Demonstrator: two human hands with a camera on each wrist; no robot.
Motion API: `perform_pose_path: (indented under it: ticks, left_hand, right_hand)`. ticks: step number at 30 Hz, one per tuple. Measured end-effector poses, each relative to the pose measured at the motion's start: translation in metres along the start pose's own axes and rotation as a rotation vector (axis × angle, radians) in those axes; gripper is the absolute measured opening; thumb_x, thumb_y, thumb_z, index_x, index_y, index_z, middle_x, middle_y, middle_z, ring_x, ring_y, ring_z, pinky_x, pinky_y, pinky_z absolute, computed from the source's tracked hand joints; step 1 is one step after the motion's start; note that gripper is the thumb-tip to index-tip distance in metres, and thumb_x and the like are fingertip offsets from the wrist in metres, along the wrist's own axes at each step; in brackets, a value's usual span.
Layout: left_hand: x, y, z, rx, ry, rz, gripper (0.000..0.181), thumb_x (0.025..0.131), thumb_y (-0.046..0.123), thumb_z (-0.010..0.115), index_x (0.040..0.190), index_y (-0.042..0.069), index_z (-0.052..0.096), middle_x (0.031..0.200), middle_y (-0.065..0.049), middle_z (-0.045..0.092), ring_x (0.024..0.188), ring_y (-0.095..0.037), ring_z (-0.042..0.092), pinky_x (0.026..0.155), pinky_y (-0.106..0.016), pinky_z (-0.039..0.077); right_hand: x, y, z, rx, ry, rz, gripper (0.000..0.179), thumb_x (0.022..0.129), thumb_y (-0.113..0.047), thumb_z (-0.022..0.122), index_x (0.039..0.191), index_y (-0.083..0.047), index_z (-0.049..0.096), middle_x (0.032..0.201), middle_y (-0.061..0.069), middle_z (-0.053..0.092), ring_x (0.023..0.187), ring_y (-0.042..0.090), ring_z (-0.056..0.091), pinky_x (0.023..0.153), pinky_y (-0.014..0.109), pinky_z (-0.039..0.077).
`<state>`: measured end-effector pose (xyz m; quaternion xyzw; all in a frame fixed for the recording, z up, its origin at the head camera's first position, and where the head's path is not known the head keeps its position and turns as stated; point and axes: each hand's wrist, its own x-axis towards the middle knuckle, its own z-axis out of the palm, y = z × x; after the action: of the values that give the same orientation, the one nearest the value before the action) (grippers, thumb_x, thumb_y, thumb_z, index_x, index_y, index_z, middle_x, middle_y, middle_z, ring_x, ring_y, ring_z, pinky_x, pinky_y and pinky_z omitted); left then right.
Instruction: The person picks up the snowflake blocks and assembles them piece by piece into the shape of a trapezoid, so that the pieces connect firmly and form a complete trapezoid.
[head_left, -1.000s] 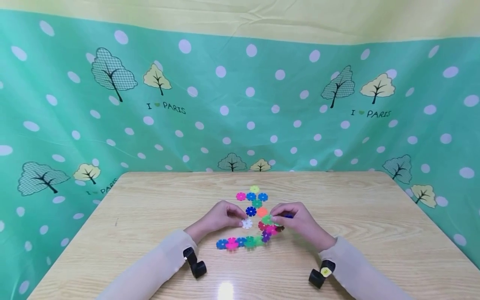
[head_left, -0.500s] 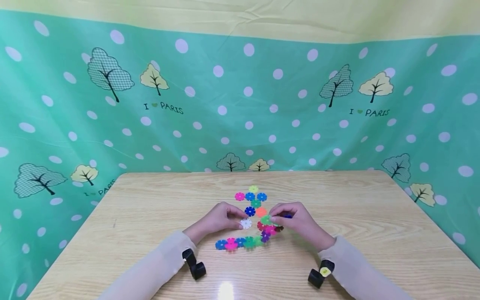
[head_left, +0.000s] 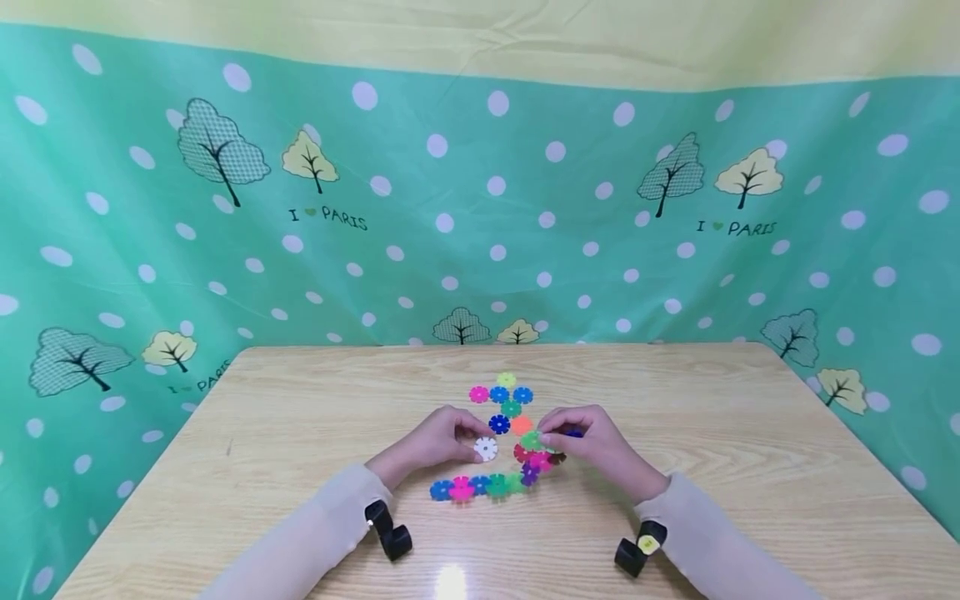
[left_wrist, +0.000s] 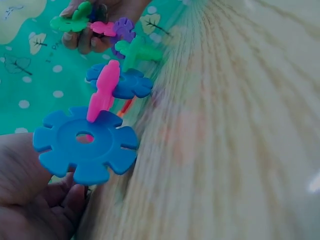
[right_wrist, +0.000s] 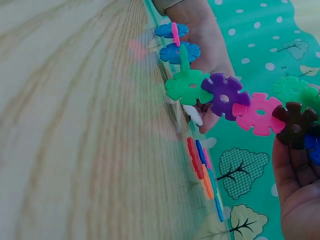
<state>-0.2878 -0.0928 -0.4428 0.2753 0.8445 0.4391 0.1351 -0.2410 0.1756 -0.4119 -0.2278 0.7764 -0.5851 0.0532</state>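
My left hand pinches a white notched snowflake disc at its left edge; in the right wrist view this white disc appears nearly edge-on. My right hand grips the end of a chain of interlocked discs by a light green disc. From there the chain runs through a brown disc, a pink disc and a purple disc, then on to the left through green, blue and pink ones. Its far end is a blue disc, large before the left wrist camera.
Loose discs lie on the wooden table beyond my hands: a yellow disc, a pink disc, a dark blue disc, an orange disc and several others. A green patterned curtain hangs behind the table.
The white disc has shifted slightly left in my left hand and shows its face more fully. My right hand and the chain stay nearly where they were.
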Motion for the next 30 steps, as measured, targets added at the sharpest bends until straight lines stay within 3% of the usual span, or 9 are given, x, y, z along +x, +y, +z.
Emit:
perform_pose_path:
  ticks: [10, 20, 24, 30]
  left_hand:
    - [-0.003, 0.001, -0.007, -0.069, 0.025, -0.078, 0.021, 0.074, 0.004, 0.077, 0.094, 0.008, 0.074, 0.08, 0.002, 0.067, 0.073, -0.013, 0.057, 0.066, -0.024, 0.05]
    - [-0.008, 0.005, -0.011, -0.142, 0.059, -0.099, 0.007, 0.081, 0.01, 0.072, 0.087, 0.006, 0.069, 0.08, -0.001, 0.066, 0.073, -0.014, 0.058, 0.066, -0.025, 0.05]
    - [-0.009, 0.011, -0.015, -0.199, 0.077, -0.122, 0.007, 0.083, 0.008, 0.07, 0.089, 0.005, 0.068, 0.079, -0.003, 0.065, 0.069, -0.014, 0.057, 0.06, -0.025, 0.05]
    - [-0.012, 0.025, -0.019, -0.244, 0.082, -0.098, 0.01, 0.086, 0.008, 0.066, 0.093, 0.001, 0.066, 0.079, -0.006, 0.069, 0.072, -0.023, 0.066, 0.065, -0.036, 0.056]
  right_hand:
    - [0.005, 0.0, 0.003, -0.033, 0.025, 0.001, 0.017, 0.086, -0.017, 0.069, 0.096, -0.003, 0.072, 0.101, 0.013, 0.069, 0.092, 0.018, 0.063, 0.074, 0.026, 0.054]
    - [0.01, -0.007, 0.008, -0.046, 0.011, 0.016, 0.015, 0.087, -0.015, 0.068, 0.097, -0.004, 0.071, 0.098, 0.012, 0.069, 0.079, 0.015, 0.061, 0.065, 0.027, 0.053]
    - [0.012, -0.009, 0.01, -0.049, 0.01, 0.022, 0.016, 0.087, -0.015, 0.068, 0.098, -0.004, 0.071, 0.097, 0.012, 0.069, 0.076, 0.014, 0.061, 0.065, 0.028, 0.054]
    - [0.012, -0.009, 0.011, -0.047, 0.02, -0.006, 0.015, 0.087, -0.015, 0.068, 0.096, -0.004, 0.071, 0.098, 0.012, 0.068, 0.078, 0.014, 0.061, 0.064, 0.026, 0.053]
